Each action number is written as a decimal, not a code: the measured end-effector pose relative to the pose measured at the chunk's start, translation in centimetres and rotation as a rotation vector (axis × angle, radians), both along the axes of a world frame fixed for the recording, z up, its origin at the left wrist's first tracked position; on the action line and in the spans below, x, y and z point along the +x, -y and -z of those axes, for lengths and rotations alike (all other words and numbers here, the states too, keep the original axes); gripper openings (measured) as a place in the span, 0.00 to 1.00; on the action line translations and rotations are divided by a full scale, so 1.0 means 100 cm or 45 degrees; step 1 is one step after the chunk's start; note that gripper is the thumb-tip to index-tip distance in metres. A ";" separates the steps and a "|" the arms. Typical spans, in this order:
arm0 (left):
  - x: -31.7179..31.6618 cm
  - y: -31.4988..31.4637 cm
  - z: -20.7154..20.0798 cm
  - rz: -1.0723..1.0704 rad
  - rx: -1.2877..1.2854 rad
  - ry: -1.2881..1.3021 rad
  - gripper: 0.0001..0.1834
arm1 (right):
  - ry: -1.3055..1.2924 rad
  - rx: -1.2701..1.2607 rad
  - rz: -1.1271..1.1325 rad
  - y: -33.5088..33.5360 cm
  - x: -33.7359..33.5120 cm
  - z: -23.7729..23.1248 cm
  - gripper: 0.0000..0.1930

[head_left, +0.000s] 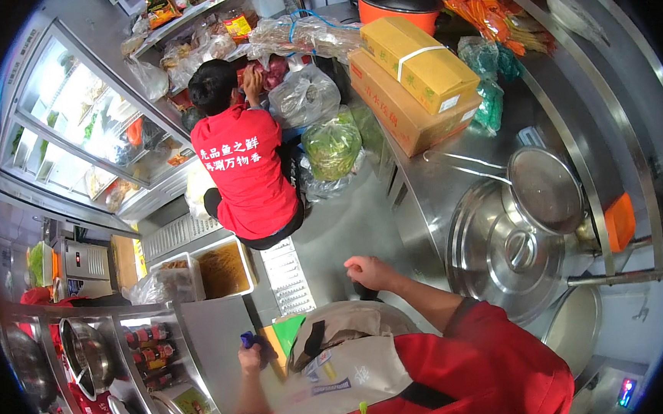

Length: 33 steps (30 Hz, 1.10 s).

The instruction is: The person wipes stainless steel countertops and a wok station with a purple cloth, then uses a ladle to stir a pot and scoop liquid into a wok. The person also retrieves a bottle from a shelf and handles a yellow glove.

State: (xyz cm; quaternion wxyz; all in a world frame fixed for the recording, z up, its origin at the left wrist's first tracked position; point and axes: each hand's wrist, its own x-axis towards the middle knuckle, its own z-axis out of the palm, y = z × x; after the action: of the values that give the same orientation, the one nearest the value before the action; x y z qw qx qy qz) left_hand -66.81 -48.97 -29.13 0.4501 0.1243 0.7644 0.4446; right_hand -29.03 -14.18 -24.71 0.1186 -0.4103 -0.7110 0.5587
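My left hand [250, 358] is closed around a small blue plastic object [247, 339], whose kind I cannot make out. Close beside it, a yellow flat panel [275, 351] and a green one [289, 332] stick out from behind my pale apron [362, 370]. My right hand [372, 272] is curled into a fist in front of me, over the grey floor [341, 233]. Something dark shows just under that fist; whether my fingers hold it is hidden.
A person in a red shirt [240, 167] crouches ahead by bagged greens [333, 147]. A tub of brown liquid [224, 270] stands on the floor at left. Right, a steel counter [423, 193] carries cartons [409, 101]; a strainer [547, 190] lies over a large lid [477, 254].
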 end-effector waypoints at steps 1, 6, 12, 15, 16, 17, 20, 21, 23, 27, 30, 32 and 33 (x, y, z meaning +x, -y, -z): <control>0.007 -0.014 -0.003 -0.014 0.001 0.054 0.16 | -0.069 -0.013 0.016 -0.010 -0.002 -0.002 0.17; 0.019 -0.091 -0.013 0.052 -0.266 -0.226 0.16 | -0.054 -0.038 -0.004 -0.047 -0.011 0.003 0.17; 0.006 -0.161 0.006 0.007 -0.378 -0.143 0.19 | -0.059 -0.179 0.159 -0.088 0.002 0.013 0.15; -0.013 -0.205 0.039 -0.044 -0.390 -0.057 0.17 | -0.101 -0.227 0.245 -0.127 0.008 0.007 0.14; -0.020 -0.221 0.050 -0.005 -0.458 -0.092 0.19 | -0.079 -0.214 0.269 -0.143 0.007 0.004 0.14; -0.026 -0.236 0.058 0.045 -0.430 -0.150 0.20 | -0.076 -0.220 0.299 -0.158 0.007 0.000 0.14; -0.045 -0.295 0.081 0.325 -0.583 -0.337 0.22 | -0.063 -0.228 0.361 -0.203 0.006 -0.014 0.14; -0.050 -0.311 0.087 0.302 -0.466 -0.118 0.24 | -0.020 -0.160 0.342 -0.217 0.004 -0.018 0.14; -0.057 -0.357 0.098 0.355 -0.360 -0.196 0.20 | 0.016 -0.139 0.376 -0.242 -0.006 -0.025 0.14; -0.074 -0.411 0.086 0.593 -0.278 -0.237 0.21 | 0.047 -0.155 0.361 -0.270 -0.033 -0.036 0.14; -0.077 -0.421 0.067 0.397 -0.002 0.061 0.15 | 0.076 -0.149 0.222 -0.287 -0.058 -0.037 0.14; -0.078 -0.415 0.060 0.215 -0.071 0.262 0.15 | 0.128 -0.119 0.150 -0.298 -0.072 -0.036 0.15; -0.079 -0.410 0.060 0.272 -0.190 -0.036 0.14 | 0.130 -0.120 0.111 -0.309 -0.080 -0.034 0.16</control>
State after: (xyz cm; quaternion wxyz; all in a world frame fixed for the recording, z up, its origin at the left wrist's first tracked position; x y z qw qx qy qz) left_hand -74.74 -7.96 -35.15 0.4920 0.1774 0.7841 0.3342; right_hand -37.03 16.70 -21.26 0.0870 -0.4738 -0.6704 0.5643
